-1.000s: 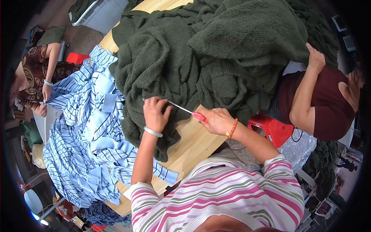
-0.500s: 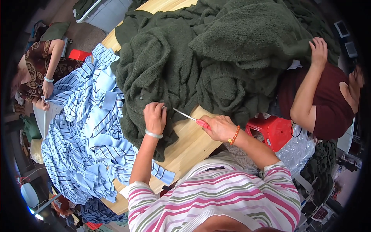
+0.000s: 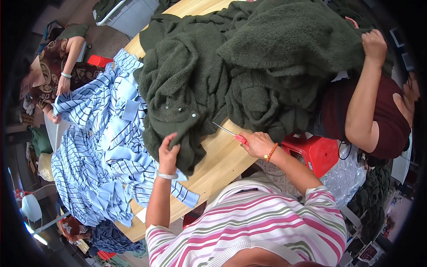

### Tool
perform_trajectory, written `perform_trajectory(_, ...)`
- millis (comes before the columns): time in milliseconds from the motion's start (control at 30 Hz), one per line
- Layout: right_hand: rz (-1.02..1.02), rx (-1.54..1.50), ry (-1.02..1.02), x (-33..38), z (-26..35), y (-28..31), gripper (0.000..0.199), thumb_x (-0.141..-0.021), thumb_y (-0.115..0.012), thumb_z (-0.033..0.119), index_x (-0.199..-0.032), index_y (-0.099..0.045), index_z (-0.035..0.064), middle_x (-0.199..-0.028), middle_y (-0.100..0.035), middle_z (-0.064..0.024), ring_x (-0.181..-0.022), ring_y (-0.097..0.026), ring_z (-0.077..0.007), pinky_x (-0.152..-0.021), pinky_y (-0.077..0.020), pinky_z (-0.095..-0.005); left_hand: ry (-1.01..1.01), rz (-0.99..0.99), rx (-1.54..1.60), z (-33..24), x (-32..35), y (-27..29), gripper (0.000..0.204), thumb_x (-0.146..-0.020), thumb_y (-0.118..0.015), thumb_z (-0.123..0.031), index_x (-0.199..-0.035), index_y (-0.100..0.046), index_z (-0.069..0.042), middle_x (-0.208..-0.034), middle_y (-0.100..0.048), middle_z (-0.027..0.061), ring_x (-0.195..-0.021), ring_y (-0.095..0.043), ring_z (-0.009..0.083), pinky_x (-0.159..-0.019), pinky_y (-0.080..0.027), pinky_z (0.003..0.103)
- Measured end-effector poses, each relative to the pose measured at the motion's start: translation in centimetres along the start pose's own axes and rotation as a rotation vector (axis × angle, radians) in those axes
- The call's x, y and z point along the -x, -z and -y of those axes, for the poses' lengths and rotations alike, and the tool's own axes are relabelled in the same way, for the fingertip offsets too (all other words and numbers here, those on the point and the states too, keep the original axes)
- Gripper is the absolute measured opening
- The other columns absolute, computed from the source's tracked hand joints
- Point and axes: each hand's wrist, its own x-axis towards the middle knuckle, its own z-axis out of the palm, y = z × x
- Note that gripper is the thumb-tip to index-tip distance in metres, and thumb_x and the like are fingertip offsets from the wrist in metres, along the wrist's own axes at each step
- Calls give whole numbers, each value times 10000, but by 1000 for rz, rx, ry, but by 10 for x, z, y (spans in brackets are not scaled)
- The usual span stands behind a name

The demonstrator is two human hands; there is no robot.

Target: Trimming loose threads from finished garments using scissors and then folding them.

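A dark green fuzzy knit garment (image 3: pixel 187 84) lies bunched on the wooden table before me, with several small shiny buttons or studs (image 3: pixel 179 109) on its near part. My left hand (image 3: pixel 168 156) is at its near left edge, fingers curled and closed on the fabric; the exact pinch is partly hidden. My right hand (image 3: pixel 258 145) is closed round the red handle of a screwdriver-like tool (image 3: pixel 226 129). Its thin straight metal shaft points left toward the garment, over the wood. The shape of its tip is too small to make out.
Light blue striped garments (image 3: pixel 102 155) cover the left of the wooden table (image 3: pixel 222 162). More dark green knitwear (image 3: pixel 289 44) is heaped at the far right. One co-worker's hand (image 3: pixel 374 46) holds that heap; another co-worker (image 3: pixel 53 71) handles striped cloth. A red stool (image 3: pixel 311 151) stands at right.
My left hand has drawn back toward me and left, uncovering the buttons or studs. The tool in my right hand has shifted slightly right. The right co-worker's hand has lifted and closed.
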Motion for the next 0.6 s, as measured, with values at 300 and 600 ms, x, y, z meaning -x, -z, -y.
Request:
perform_trajectory(300, -76, 4, -70, 6, -12, 24, 324, -827, -572, 233, -1125, -540, 110, -869, -654, -213, -855, -625, -413, -760, -485, -498, -568, 457, 299, -233, 25, -152, 385, -819, -539, -25, -1203, -530, -9, -1136, -584, 69, -1034, -555, 179, -976, -405, 336)
perform_trajectory(600, -235, -91, -57, 13, -10, 50, 359, -839, -614, 301, -1123, -509, 109, -825, -641, -224, -838, -615, -427, -762, -482, -504, -1658, -657, -777, -321, 105, -88, 347, -877, -573, -82, -1197, -534, 45, -1162, -601, 178, -1070, -597, 321, -899, -515, 389)
